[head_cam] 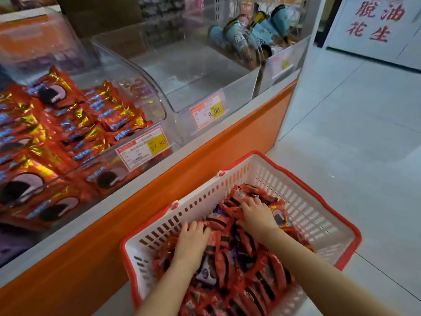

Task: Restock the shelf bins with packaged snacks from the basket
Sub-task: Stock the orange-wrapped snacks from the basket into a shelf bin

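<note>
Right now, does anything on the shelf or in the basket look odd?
The clear plastic middle bin, tagged 9.90, stands empty beside the full left bin. Purple packets sit among the red packets in the red-rimmed white basket.

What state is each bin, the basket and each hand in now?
Left bin, heaped with red packs.
Middle bin, empty.
Right bin, holds blue-wrapped snacks.
Basket, on floor, full of red packs.
Left hand, flat on packs.
Right hand, fingers among packs, grip unclear.
</note>
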